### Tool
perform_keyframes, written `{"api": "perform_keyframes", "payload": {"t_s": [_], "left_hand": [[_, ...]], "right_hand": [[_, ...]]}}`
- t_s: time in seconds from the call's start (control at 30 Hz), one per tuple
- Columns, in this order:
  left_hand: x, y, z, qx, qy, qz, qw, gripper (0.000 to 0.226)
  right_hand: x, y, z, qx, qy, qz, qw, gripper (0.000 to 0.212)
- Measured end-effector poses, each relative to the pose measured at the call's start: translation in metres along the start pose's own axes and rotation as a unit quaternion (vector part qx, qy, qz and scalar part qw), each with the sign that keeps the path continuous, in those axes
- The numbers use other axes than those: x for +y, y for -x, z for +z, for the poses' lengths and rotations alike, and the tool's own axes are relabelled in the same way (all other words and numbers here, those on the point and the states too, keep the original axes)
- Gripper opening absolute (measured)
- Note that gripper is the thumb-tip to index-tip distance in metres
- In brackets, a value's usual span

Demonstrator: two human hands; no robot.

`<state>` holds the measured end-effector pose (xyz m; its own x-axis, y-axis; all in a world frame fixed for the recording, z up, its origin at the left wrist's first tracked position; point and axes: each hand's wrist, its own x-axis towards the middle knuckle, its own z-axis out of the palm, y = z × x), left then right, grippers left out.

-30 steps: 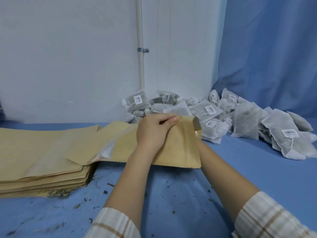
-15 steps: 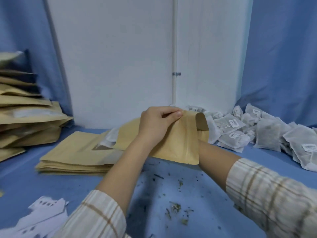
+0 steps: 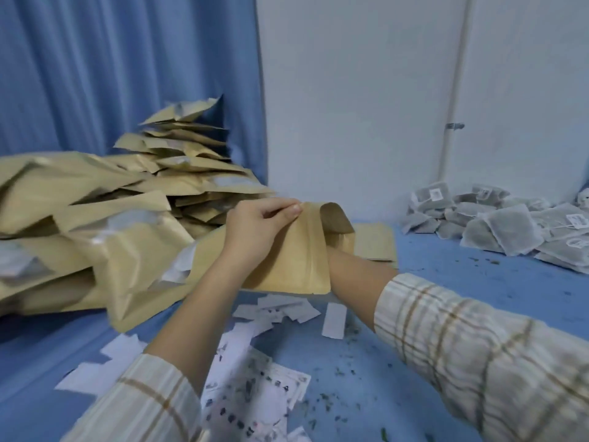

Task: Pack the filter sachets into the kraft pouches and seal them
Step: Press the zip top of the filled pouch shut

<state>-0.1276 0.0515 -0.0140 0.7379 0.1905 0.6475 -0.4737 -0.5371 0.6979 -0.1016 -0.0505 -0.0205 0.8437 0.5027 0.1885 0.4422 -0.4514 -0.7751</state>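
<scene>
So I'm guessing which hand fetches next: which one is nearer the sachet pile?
Right. The right hand is hidden behind the held pouch, on the side facing the sachet pile; the left hand pinches the pouch's top edge, farther away.

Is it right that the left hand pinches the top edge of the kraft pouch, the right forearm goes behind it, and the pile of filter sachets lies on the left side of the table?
Not quite. The left hand does pinch the kraft pouch, and the right forearm goes behind it, but the head view shows the filter sachets on the right side of the table.
</scene>
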Motion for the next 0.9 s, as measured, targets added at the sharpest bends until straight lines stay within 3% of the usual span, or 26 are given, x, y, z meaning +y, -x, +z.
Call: {"api": "perform_keyframes", "payload": {"t_s": [0.03, 0.1, 0.27, 0.37, 0.43, 0.5, 0.53, 0.63, 0.67, 0.73, 0.83, 0.9], "left_hand": [[-0.008, 0.005, -0.015, 0.005, -0.011, -0.004, 1.0, 0.012], [-0.025, 0.013, -0.039, 0.012, -0.039, -0.01, 0.999, 0.011], [-0.055, 0.029, -0.073, 0.036, -0.065, -0.034, 0.997, 0.019], [-0.063, 0.033, -0.073, 0.043, -0.075, -0.033, 0.996, 0.026], [-0.068, 0.034, -0.066, 0.05, -0.062, -0.04, 0.996, 0.025], [-0.074, 0.035, -0.057, 0.065, -0.035, -0.053, 0.996, 0.021], [-0.077, 0.035, -0.052, 0.072, -0.034, -0.055, 0.995, 0.018], [-0.086, 0.039, -0.034, 0.073, -0.063, -0.043, 0.994, 0.013], [-0.089, 0.04, -0.028, 0.07, -0.071, -0.037, 0.994, 0.013], [-0.092, 0.043, -0.017, 0.057, -0.088, -0.018, 0.994, 0.013], [-0.094, 0.045, -0.001, 0.046, -0.099, -0.007, 0.994, 0.014], [-0.094, 0.045, 0.006, 0.043, -0.096, -0.006, 0.994, 0.014]], "right_hand": [[-0.002, -0.002, 0.015, 0.004, -0.089, 0.04, 0.995, 0.036], [-0.014, 0.0, 0.039, -0.025, -0.138, 0.079, 0.987, 0.028], [-0.017, -0.014, 0.079, -0.063, -0.12, 0.147, 0.98, 0.042], [-0.005, -0.031, 0.08, -0.067, -0.172, 0.242, 0.953, 0.039], [0.003, -0.034, 0.074, -0.098, -0.124, 0.279, 0.947, 0.036], [0.018, -0.035, 0.069, -0.1, 0.019, 0.205, 0.973, 0.029], [0.025, -0.035, 0.062, -0.076, 0.075, 0.126, 0.986, 0.027], [0.063, -0.022, 0.028, 0.029, 0.227, -0.075, 0.971, 0.014], [0.079, -0.014, 0.014, 0.049, 0.226, -0.08, 0.97, 0.013], [0.114, -0.003, -0.007, 0.013, 0.24, -0.018, 0.971, 0.021], [0.154, 0.008, -0.021, -0.05, 0.295, 0.073, 0.951, 0.063], [0.163, 0.012, -0.023, -0.057, 0.306, 0.081, 0.947, 0.077]]}}
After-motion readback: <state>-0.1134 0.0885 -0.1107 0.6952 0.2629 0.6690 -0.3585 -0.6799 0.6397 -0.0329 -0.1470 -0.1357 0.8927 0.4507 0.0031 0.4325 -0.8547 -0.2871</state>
